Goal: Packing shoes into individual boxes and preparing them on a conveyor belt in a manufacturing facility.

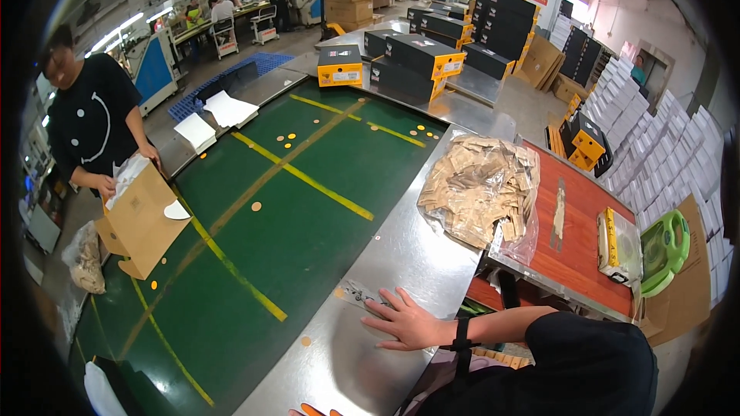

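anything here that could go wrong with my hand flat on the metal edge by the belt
1. The right hand lies flat on the metal ledge close to the green belt; fingers could slide onto it.
2. The bag of packets overhangs the red table edge and might slump down.
3. The open box a co-worker holds sits at the belt's far edge and could tip.

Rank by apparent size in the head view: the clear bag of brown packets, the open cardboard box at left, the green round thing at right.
1. Bag of brown packets, largest.
2. Cardboard box, somewhat smaller; the fisheye makes this unsure.
3. Green round thing, smallest.
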### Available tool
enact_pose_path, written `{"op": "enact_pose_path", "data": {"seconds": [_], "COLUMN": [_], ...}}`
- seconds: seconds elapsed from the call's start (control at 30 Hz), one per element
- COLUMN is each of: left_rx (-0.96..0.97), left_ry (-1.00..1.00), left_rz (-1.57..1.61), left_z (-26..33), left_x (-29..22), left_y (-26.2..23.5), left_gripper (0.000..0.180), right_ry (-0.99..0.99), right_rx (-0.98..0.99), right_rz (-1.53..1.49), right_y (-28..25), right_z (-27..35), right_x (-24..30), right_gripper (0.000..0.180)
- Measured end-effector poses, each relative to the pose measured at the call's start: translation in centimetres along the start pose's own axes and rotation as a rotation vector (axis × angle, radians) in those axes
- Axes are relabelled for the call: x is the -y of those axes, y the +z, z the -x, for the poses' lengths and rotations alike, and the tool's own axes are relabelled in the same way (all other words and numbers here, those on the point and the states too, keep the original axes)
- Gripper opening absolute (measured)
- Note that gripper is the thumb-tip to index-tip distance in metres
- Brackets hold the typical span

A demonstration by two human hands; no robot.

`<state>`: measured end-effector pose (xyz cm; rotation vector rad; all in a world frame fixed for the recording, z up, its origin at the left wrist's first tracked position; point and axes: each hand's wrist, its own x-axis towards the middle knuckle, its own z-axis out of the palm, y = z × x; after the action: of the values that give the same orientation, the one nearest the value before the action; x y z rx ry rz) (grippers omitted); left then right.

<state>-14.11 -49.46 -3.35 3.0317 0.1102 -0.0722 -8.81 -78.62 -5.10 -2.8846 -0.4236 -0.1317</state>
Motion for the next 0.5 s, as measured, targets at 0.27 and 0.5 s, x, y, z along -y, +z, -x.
{"op": "enact_pose_path", "data": {"seconds": [0.27, 0.5], "left_rx": [-0.014, 0.004], "left_ry": [0.008, 0.006], "left_rz": [-0.002, 0.021], "left_z": [0.5, 0.8], "left_x": [-0.4, -1.1], "left_y": [-0.6, -1.5], "left_gripper": [0.057, 0.057], "right_ry": [-0.006, -0.01], "right_rx": [-0.068, -0.072], "right_rz": [-0.006, -0.027], "right_y": [0.6, 0.9], "right_z": [0.7, 1.1], "right_x": [-0.2, -0.4], "right_gripper": [0.055, 0.054]}}
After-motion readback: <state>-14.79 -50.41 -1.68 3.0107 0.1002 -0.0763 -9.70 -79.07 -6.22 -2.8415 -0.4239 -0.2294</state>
